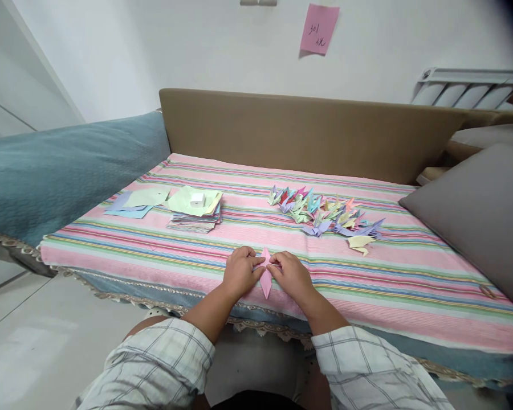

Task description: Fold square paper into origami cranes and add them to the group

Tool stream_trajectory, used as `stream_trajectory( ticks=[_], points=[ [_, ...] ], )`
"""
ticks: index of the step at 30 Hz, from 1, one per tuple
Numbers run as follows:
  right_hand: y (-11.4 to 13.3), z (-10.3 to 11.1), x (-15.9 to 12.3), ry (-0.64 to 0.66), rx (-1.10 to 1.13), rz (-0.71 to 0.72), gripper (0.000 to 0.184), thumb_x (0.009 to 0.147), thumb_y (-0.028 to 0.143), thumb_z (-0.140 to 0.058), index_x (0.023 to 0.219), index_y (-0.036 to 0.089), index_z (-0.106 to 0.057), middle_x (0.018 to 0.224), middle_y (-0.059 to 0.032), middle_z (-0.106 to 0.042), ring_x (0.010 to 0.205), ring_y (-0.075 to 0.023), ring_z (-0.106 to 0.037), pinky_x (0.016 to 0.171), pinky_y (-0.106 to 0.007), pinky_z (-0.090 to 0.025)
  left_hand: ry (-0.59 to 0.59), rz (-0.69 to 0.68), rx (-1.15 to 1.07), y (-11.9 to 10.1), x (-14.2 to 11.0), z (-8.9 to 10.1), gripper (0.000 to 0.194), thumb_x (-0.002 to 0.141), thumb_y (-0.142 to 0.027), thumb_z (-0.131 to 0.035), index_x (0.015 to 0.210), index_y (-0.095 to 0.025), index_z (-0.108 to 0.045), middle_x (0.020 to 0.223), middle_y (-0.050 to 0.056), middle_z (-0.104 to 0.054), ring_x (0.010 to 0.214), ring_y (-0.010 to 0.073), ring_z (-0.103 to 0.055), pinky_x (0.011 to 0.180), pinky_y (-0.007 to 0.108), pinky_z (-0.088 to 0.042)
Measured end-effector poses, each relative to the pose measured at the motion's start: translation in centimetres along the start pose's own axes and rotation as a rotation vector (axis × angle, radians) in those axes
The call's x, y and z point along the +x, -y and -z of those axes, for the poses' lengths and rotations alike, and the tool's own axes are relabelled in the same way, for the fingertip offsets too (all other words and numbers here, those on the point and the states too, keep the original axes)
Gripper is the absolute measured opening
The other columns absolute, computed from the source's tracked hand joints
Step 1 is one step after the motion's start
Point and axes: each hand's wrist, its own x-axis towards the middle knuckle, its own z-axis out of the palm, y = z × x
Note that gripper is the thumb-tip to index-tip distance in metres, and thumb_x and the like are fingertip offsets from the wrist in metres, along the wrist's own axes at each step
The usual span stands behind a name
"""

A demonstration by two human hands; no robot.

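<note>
A pink piece of folded paper (265, 273), narrow and pointed at both ends, lies on the striped cloth (410, 279) near its front edge. My left hand (240, 270) presses on its left side with fingers curled. My right hand (291, 273) pinches its right side with fingers closed. Both hands touch the paper at its middle.
A row of several coloured folded paper cranes (325, 213) lies behind my hands to the right. A stack of coloured paper sheets (196, 212) with a small white block (197, 199) on top lies at the left. A grey cushion (483, 216) sits at the right, a teal blanket (60, 171) at the left.
</note>
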Motion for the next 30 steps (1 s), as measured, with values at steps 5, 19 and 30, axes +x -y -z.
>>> stream_trajectory(
  ticks=[5, 19, 30],
  points=[
    [-0.1, -0.2, -0.1, -0.002, 0.003, 0.013, 0.013, 0.082, 0.026, -0.055, 0.092, 0.022, -0.062, 0.093, -0.0034, -0.061, 0.091, -0.0183, -0.053, 0.076, -0.027, -0.040, 0.024, 0.042, 0.001, -0.1, 0.1, 0.2, 0.026, 0.076, -0.034, -0.063, 0.101, -0.031, -0.070, 0.100, 0.004, -0.056, 0.097, 0.0223, -0.050, 0.085, 0.037, -0.040],
    [0.0, -0.4, -0.1, -0.023, -0.044, 0.013, 0.018, 0.085, 0.027, -0.052, 0.088, 0.022, -0.069, 0.089, -0.0050, -0.062, 0.091, -0.0180, -0.054, 0.078, -0.027, -0.040, 0.018, 0.182, -0.040, -0.9, 0.4, 0.4, 0.023, 0.075, -0.028, -0.061, 0.095, -0.034, -0.072, 0.104, 0.003, -0.054, 0.100, 0.0220, -0.048, 0.088, 0.036, -0.038],
    [0.5, -0.2, -0.4, -0.040, -0.124, -0.050, 0.021, 0.082, 0.029, -0.057, 0.102, 0.026, -0.065, 0.098, -0.0041, -0.061, 0.096, -0.0207, -0.052, 0.081, -0.033, -0.035, -0.014, 0.211, -0.034, -1.3, 0.1, 0.4, 0.028, 0.073, -0.026, -0.064, 0.098, -0.036, -0.070, 0.109, 0.003, -0.050, 0.107, 0.0237, -0.046, 0.091, 0.038, -0.037]
  ],
)
